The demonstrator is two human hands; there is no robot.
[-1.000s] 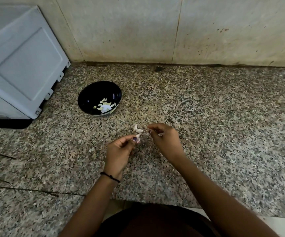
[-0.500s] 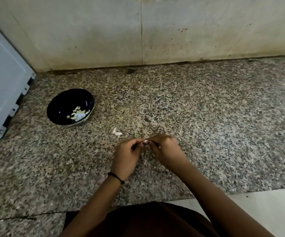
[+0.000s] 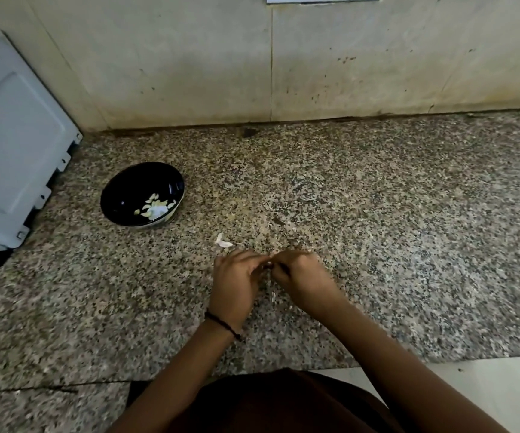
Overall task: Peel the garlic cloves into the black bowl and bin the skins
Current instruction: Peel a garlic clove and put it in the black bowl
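Head view: left hand [image 3: 237, 276] and right hand [image 3: 299, 273] together at frame centre, low over the counter [image 3: 393, 229]. Both sets of fingers are curled, tips meeting and pinching a small clove [image 3: 268, 264], which is mostly hidden, so peel state can't be told. Black band [image 3: 221, 323] on the left wrist. A white skin [image 3: 222, 242] lies on the counter at 11 o'clock of the left hand, just beside it, not touching. A tiny pale scrap [image 3: 273, 296] sits on the counter at 6 o'clock of the fingertips, between the wrists. The bowl [image 3: 127, 189] is upright at 10 o'clock of the hands, well apart, with a few peeled cloves [image 3: 155, 209] lying at its 5 o'clock inner side. A grey box [image 3: 12, 151] is at 9 o'clock of the bowl, near it. The wall [image 3: 190, 57] runs along 12 o'clock. A dark garment [image 3: 268, 401] is at 6 o'clock.
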